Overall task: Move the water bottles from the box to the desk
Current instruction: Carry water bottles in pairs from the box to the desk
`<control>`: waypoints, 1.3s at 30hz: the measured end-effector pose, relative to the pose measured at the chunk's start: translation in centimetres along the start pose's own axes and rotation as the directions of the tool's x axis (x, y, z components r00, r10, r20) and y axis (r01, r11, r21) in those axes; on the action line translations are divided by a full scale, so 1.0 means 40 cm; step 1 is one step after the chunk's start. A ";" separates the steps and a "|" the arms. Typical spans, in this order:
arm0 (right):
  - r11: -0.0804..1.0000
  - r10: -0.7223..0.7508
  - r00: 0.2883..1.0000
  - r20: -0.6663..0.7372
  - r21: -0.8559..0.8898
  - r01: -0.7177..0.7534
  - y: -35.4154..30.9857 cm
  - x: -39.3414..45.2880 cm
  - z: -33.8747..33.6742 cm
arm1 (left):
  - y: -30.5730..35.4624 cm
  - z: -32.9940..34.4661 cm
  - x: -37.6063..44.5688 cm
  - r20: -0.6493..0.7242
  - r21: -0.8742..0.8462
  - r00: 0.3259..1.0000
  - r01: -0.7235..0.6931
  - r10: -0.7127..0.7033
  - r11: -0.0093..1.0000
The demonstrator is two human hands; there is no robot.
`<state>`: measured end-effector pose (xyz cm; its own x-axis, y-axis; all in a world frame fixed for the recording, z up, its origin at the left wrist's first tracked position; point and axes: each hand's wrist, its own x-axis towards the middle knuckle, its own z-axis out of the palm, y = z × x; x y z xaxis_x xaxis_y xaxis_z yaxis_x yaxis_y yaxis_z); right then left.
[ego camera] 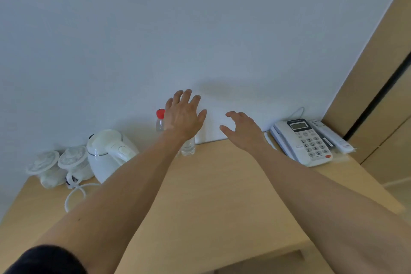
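Your left hand [183, 113] reaches out over the light wooden desk [213, 187] with its fingers straight and spread, grasping nothing; it hangs in front of the plain white wall [200, 29], above the two bottles. Your right hand [243, 129] is beside it, well short of the white corded desk telephone with a grey keypad [303, 141], fingers loosely bent and thumb apart, and it too holds nothing.

Taking the telephone as your marker: the clear plastic water bottle with a red cap [160, 120] stands upright against the wall far to the telephone's left, its right side hidden behind your left hand. A second clear water bottle [188, 146] stands just beside it, on the side nearer the telephone; only its lower body shows beneath your left wrist, so its cap cannot be seen. Further left of the telephone sits a white electric kettle [110, 153] with its white cord [74, 196] looped on the desk, and beyond that two white lidded cups [59, 165] side by side. A white remote control [331, 137] lies just beside the telephone on its right, along the wall's edge. A tan wooden panel with a dark vertical strip [378, 95] rises right of the telephone
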<state>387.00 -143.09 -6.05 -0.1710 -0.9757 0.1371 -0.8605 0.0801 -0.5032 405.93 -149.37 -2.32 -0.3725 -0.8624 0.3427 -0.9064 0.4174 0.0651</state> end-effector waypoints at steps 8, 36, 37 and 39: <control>0.988 0.152 0.981 -0.125 -0.008 -0.154 0.205 -0.210 -0.174 | 0.333 -0.003 -0.027 0.089 -0.041 0.973 -0.209 0.212 0.977; 0.319 0.901 0.275 -0.335 0.082 -0.944 0.868 -1.577 -0.614 | 1.700 0.064 -0.785 0.209 -0.420 0.358 -0.808 0.910 0.414; 0.294 0.911 0.252 -0.327 0.086 -0.952 0.893 -1.599 -0.620 | 1.738 0.076 -0.794 0.211 -0.424 0.343 -0.812 0.915 0.402; 0.247 0.930 0.210 -0.302 0.090 -0.965 0.948 -1.627 -0.634 | 1.817 0.102 -0.800 0.215 -0.436 0.319 -0.814 0.923 0.383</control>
<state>353.33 -71.37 -12.42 -0.9810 -0.0687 -0.1814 -0.0044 0.9428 -0.3332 351.14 -92.59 -12.38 -0.9983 0.0482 -0.0322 0.0427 0.9871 0.1544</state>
